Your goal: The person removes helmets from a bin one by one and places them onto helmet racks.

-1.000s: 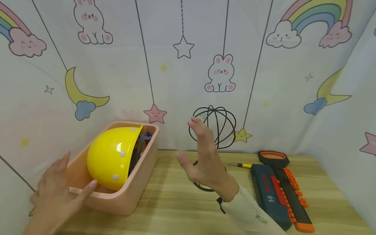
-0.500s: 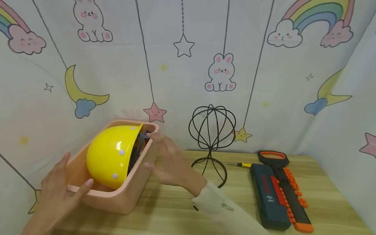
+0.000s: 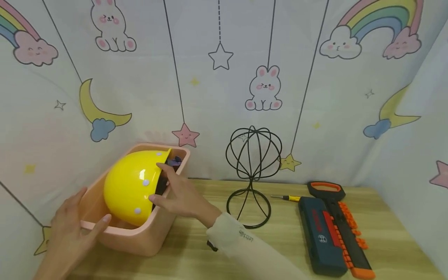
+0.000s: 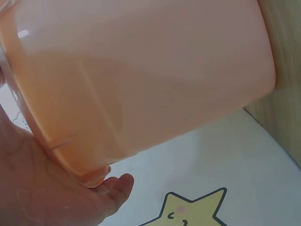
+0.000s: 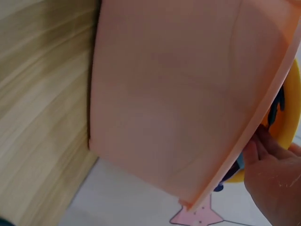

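The yellow helmet [image 3: 127, 184] lies tilted in the pink bin [image 3: 143, 241], not yet lifted clear, so the work looks barely begun. The left hand [image 3: 70, 229] spreads wide over the bin's rim; the half-spread right hand [image 3: 185, 196] meets the helmet's brim, its hold unclear.

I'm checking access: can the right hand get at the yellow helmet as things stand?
Likely yes: the right hand is at the open edge of the yellow helmet, which partly juts above the pink bin.
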Tool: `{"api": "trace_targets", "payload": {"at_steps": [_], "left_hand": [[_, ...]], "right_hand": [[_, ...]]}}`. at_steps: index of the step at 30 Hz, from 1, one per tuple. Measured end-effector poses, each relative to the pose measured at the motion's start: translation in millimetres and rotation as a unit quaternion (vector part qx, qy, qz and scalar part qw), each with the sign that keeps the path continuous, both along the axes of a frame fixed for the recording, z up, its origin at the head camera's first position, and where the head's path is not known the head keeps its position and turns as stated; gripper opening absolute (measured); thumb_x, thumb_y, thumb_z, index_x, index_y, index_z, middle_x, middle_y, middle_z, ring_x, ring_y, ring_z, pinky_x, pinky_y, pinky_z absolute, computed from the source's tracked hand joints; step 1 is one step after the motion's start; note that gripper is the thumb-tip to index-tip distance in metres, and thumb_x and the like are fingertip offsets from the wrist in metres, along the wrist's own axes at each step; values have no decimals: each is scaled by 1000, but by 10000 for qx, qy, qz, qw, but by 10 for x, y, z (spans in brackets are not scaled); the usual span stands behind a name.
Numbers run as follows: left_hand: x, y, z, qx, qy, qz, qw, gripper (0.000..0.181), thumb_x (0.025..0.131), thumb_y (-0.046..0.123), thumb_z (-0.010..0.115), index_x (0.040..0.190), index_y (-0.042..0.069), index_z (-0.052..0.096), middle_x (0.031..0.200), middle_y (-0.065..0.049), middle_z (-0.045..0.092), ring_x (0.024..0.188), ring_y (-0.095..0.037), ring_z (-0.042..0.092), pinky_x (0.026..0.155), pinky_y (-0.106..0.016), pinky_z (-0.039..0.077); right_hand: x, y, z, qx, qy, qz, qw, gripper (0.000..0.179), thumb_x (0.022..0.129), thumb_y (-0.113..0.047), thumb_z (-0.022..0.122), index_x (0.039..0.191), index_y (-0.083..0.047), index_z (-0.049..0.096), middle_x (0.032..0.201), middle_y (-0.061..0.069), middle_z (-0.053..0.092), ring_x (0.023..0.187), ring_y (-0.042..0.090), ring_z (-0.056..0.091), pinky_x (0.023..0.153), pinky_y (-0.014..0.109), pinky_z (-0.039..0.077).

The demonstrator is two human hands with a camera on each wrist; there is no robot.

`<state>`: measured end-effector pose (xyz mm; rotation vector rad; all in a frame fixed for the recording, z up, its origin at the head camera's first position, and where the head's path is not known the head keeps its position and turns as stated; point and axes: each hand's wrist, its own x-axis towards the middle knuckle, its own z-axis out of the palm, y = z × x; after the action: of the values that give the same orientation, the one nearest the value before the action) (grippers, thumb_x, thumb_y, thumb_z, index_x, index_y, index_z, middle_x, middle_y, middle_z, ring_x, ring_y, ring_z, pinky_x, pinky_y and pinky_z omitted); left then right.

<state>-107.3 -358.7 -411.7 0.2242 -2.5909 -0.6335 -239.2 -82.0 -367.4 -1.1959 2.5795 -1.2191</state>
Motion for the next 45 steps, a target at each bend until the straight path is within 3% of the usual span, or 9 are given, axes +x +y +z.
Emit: {"api": "trace_targets", "payload": {"at_steps": [5,10,18,21,28,33,38,41,45], "left_hand": [[-42,39,11,80,-100,75,9999,99,102,45,65,173,11,5,166,-42,18,139,-63,25,113,-88,24],[-26,25,-4,217,-280,173,9992,100,102,47,65,173,12,3,167,-42,15,140,-63,23,110,-90,25],[-22,13,-23,279,-393,226,9986,101,102,50,64,173,12,2,167,-43,14,140,-64,23,108,-91,27],[-19,21,-20,290,-361,183,9988,100,102,49,64,173,11,4,167,-43,15,140,-64,23,108,-91,26],[4,32,9,350,-599,438,9966,98,103,50,62,172,10,6,168,-45,9,140,-65,20,108,-92,25],[-16,43,30,266,-740,628,9949,100,103,54,61,172,8,6,167,-46,8,141,-65,20,112,-91,23],[-68,95,47,256,-787,603,9947,100,103,58,60,172,7,7,169,-45,7,143,-65,20,111,-91,24],[-78,115,58,331,-773,536,9950,100,103,58,60,172,8,8,170,-44,5,145,-66,19,109,-92,23],[-59,121,53,395,-612,430,9964,97,103,56,60,172,9,10,169,-44,8,143,-68,20,108,-93,23]], "right_hand": [[-100,-33,83,-368,-654,279,9968,82,99,-35,72,168,-26,28,122,9,70,80,10,64,82,17,58],[-152,-98,195,-467,-1081,107,9930,76,99,-33,74,165,-23,36,134,4,70,104,4,65,93,15,54],[-189,-268,325,-1406,-2794,-179,9496,65,93,-14,81,150,-25,53,129,5,66,94,12,70,84,34,68],[-172,-313,354,-1504,-2992,-393,9415,61,90,-6,81,143,-25,58,124,4,64,91,15,69,85,38,68],[-121,-418,473,-1421,-2917,-745,9430,55,83,1,78,133,-18,63,118,2,61,85,19,65,82,36,67],[-94,-461,518,-1793,-3193,-1098,9240,55,81,6,78,127,-20,68,118,0,62,90,20,64,84,41,68],[-133,-420,575,-2178,-3404,-1347,9047,54,80,10,77,122,-23,69,111,2,64,81,22,66,82,43,68],[-164,-379,642,-2386,-3445,-1317,8984,54,81,12,77,121,-24,69,110,5,63,76,23,69,82,46,68],[-184,-294,745,-2811,-3701,-1078,8788,58,83,17,74,121,-27,68,112,7,65,84,24,72,92,54,66]]}}
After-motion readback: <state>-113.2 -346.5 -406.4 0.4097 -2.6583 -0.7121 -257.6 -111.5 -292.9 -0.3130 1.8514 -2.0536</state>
